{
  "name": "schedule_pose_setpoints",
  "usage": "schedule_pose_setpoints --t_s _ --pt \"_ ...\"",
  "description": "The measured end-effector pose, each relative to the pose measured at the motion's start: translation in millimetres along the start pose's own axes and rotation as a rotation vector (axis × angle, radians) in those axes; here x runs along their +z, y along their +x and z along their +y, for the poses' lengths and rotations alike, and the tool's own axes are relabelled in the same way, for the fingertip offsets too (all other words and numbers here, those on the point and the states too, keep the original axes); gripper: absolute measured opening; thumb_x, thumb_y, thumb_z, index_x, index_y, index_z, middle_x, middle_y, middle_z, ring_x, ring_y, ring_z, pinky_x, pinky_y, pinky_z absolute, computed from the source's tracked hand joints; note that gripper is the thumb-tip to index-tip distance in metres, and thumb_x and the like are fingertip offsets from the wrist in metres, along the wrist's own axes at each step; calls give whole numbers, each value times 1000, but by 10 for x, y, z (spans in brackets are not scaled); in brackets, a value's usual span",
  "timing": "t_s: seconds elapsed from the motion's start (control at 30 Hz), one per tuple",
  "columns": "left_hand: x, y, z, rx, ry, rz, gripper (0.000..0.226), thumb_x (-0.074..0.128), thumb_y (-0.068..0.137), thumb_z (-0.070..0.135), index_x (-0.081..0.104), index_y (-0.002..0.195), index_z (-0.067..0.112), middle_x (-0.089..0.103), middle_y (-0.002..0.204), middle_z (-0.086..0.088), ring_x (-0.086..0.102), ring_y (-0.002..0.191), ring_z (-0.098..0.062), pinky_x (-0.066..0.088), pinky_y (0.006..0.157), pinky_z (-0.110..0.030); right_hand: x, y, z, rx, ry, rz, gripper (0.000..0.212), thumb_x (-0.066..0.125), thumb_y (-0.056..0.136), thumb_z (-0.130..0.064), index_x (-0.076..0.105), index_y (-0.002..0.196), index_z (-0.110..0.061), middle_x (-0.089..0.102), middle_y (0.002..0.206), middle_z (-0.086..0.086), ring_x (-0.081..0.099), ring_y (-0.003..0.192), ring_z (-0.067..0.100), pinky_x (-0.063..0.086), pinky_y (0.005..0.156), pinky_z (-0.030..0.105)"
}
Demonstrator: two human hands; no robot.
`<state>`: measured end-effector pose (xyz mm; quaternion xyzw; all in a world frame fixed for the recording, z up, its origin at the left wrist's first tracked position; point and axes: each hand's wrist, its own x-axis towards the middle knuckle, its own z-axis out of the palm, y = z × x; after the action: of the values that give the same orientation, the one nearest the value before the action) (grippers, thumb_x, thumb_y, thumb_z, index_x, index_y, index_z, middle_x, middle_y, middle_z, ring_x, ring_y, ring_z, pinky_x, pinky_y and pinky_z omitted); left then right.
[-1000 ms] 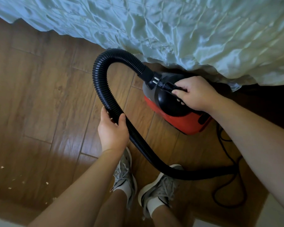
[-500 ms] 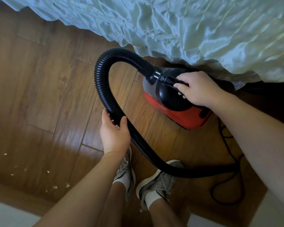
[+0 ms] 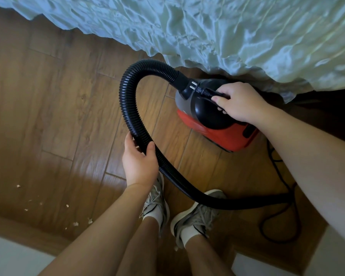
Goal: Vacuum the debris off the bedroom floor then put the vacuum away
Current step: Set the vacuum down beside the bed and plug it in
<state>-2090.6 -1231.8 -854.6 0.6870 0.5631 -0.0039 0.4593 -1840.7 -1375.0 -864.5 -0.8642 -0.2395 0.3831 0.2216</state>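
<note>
One red/blk canister vac (image 3: 217, 134), ribbed blk hose (image 3: 127, 108)

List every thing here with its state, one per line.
Vacuum: by the bed, handle gripped by right hand.
Hose: looped, held by left hand.
Cord: loose on the floor.
Plug: prongs bare, atop vacuum.
Debris: scattered, not picked up.

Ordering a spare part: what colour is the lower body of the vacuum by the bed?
Red lower body, black top; head view shows it best.
</note>
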Motion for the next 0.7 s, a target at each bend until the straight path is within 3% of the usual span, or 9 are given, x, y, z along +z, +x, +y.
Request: schedule_pose_setpoints --t_s 0.2,0.4,0.7 --pt "-71 -20 26 -9 15 -11 52 62 100 20 43 148 25 56 106 25 65 93 -7 48 72 -15 -8 8 25 21 -33 -3 19 58 98 -37 70 93 -22 72 83 -3 68 78 16 56 81 40" --pt "-181 -51 83 4 33 -32 52 62 100 19 43 148 26 56 107 25 63 108 -14 56 93 -36 -13 -25 29 61 -57 6 35 58 98 -40 67 124 -19 70 110 -2 62 95 16 41 79 28" --pt "-300 -127 176 -6 49 -47 50 63 99 19 44 145 29 57 104 25 62 106 -11 55 91 -32 -52 -212 -88 71 -20 5 32 62 97 -34 64 126 -20 68 117 1 62 107 22 45 85 30"
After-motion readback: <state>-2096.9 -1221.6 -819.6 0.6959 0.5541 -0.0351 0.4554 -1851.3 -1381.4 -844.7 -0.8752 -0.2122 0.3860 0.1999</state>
